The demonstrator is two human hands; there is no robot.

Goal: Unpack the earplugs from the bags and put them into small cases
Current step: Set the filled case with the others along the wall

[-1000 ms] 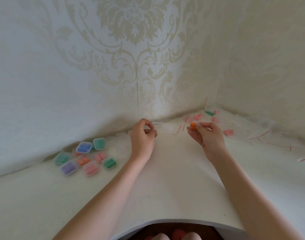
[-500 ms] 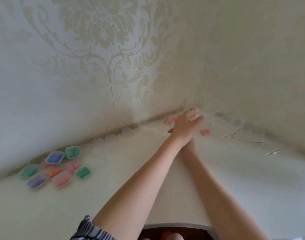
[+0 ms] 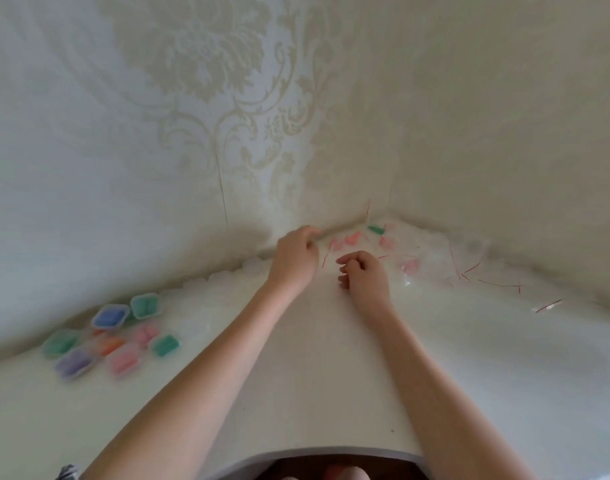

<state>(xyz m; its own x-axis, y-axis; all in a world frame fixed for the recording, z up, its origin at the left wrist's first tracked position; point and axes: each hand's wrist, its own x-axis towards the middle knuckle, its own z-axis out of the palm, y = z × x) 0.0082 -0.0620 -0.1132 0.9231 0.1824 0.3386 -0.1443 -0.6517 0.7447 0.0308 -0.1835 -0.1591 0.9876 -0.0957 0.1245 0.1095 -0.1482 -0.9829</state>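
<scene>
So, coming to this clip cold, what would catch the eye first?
Probably the cluster of small cases with coloured earplugs, lying at the table's left by the wall. Next, the left hand and right hand, fingers curled, close together at the far corner, where pink earplugs and a green one lie among clear bags. What the hands hold is unclear.

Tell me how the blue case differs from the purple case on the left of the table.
The blue case sits farther back, close to the wall, while the purple case lies nearer the person at the front of the group. The blue case holds blue contents; the purple case holds pale purple ones. The blue case sits next to a green case, unlike the purple one. Both are small, clear, squarish cases, blurred here.
</scene>
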